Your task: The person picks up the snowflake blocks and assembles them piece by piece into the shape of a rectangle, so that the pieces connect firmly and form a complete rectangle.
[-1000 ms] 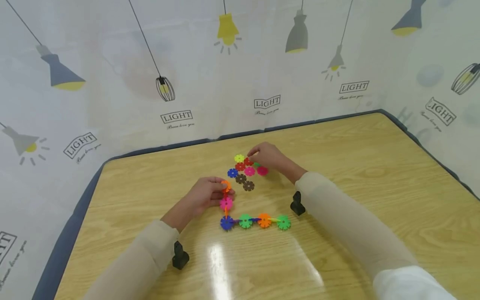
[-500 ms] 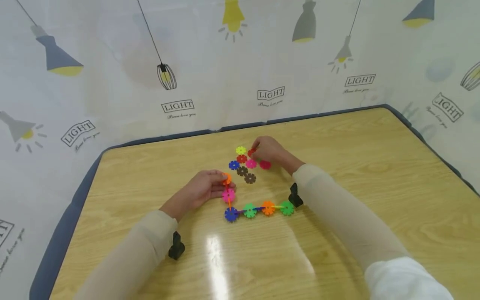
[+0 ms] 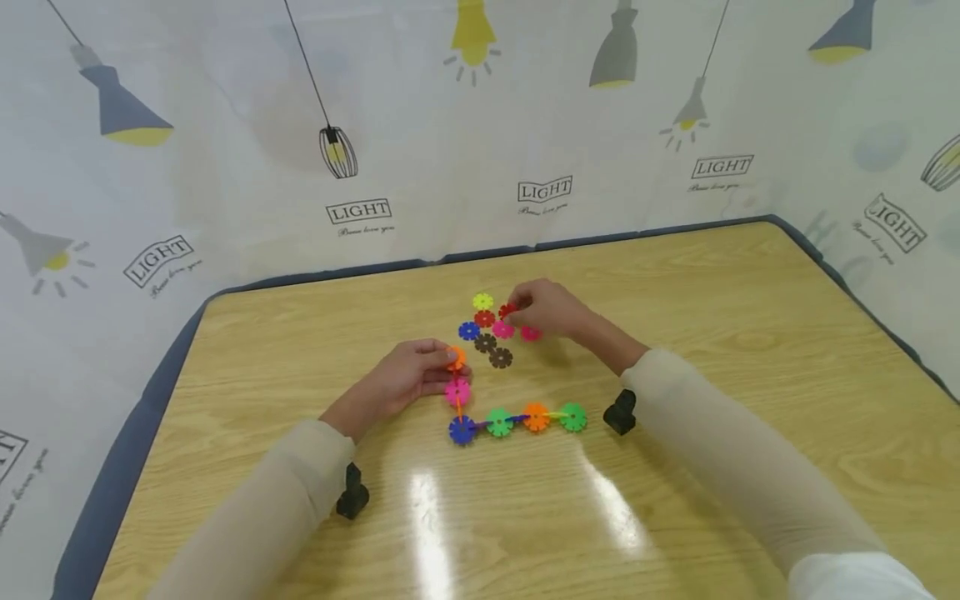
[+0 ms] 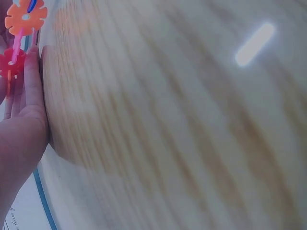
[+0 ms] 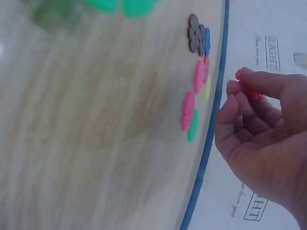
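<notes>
My left hand pinches the orange notched snowflake disc at the upper end of a linked chain. Below it in the chain comes a pink disc, then a blue corner disc. From there the chain turns right through a green disc and another orange disc to a green end disc. Over the loose discs, my right hand pinches a red snowflake disc between thumb and fingers. In the right wrist view that red disc is partly hidden by the fingers.
Loose discs lie between and beyond the hands: yellow, red, blue, pink and brown. A green disc shows in the right wrist view. A printed curtain stands behind the wooden table.
The right hand has lifted the red disc from the loose pieces and drawn slightly back. My left hand keeps its hold on the chain. The head view has tilted down a little.
</notes>
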Demonstrator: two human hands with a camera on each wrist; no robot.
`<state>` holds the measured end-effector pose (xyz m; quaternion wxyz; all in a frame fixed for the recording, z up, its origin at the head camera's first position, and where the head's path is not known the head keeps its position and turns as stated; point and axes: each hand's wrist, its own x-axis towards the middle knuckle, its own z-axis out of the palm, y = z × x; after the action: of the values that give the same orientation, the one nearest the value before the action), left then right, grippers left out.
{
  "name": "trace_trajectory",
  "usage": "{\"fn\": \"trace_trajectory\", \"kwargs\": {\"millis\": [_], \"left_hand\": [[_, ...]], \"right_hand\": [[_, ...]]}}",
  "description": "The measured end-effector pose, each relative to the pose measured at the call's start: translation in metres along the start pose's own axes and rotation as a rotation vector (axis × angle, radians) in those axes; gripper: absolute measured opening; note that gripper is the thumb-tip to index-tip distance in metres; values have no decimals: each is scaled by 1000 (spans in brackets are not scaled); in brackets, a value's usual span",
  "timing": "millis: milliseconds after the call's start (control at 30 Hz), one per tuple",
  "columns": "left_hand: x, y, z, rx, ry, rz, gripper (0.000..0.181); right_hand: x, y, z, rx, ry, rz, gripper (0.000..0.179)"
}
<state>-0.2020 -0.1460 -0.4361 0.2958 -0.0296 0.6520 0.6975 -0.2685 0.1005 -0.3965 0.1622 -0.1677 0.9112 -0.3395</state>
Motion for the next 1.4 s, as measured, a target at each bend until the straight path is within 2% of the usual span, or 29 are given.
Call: {"fn": "trace_trajectory", "kwargs": {"millis": [133, 433, 600, 767, 1000, 1233, 1300, 1400], "left_hand": [[1, 1, -2, 10, -19, 4, 15], [4, -5, 7, -6, -12, -6, 17], [1, -2, 9, -8, 8, -20, 19], [-1, 3, 7, 15, 25, -37, 21], [-5, 10, 4, 45, 65, -38, 16], [-1, 12, 7, 55, 87, -16, 13], [1, 10, 8, 46, 88, -23, 14], [0, 6, 7, 47, 98, -49, 14]], "right_hand": [[-11, -4, 7, 12, -59, -43, 11], [-15, -7, 32, -44, -136, -68, 9], [-20, -17, 36, -112, -118, -141, 10], [-23, -27, 40, -172, -93, -181, 10], [-22, -41, 46, -292, -26, -302, 10], [-22, -47, 47, -356, 0, -310, 17], [-21, -45, 47, -365, -17, -293, 13], [-20, -38, 45, -312, -75, -270, 9]]}}
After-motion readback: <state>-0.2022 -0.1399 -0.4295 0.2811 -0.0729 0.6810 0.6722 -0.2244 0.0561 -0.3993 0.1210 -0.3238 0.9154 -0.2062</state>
